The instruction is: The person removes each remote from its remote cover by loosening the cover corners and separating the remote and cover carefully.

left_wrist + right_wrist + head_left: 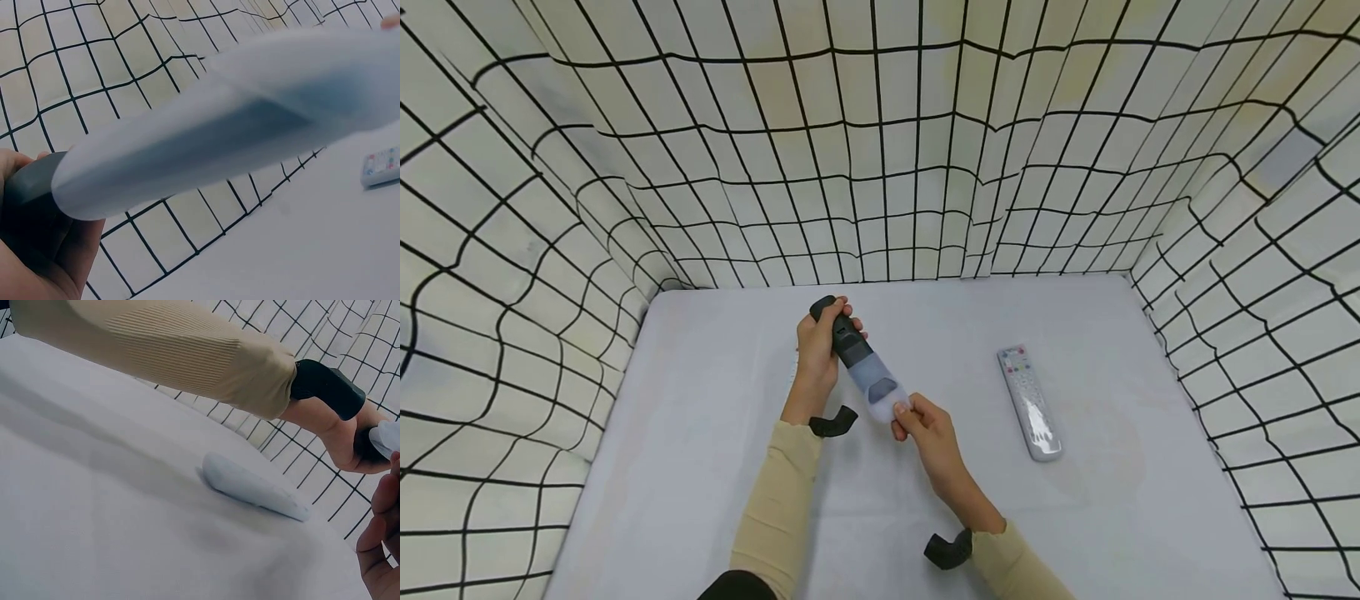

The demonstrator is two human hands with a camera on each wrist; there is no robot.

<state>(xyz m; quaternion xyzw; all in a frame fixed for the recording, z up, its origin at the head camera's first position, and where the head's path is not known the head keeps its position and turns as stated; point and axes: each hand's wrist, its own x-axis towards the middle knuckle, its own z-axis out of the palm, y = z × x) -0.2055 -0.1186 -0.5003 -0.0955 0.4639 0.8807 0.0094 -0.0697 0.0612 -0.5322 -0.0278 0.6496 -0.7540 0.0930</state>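
My left hand (pixel 817 354) grips the dark end of a long black remote control (pixel 848 340), held tilted above the table. A translucent whitish sleeve (pixel 889 403) covers its lower part, and the dark body shows through. The thumb and fingers of my right hand (pixel 931 433) pinch the sleeve's far end. Seen close in the left wrist view, the sleeve (pixel 156 162) has its rounded mouth around the dark body, near the left hand's fingers. In the right wrist view, the right fingers (pixel 381 531) touch the sleeve at the frame's edge.
A pale grey remote (pixel 1030 404) with coloured buttons and a glossy surface lies on the white table to the right. Below the left arm, the right wrist view shows a pale elongated object (pixel 253 487) on the table. Black-gridded white walls (pixel 880 200) surround the table.
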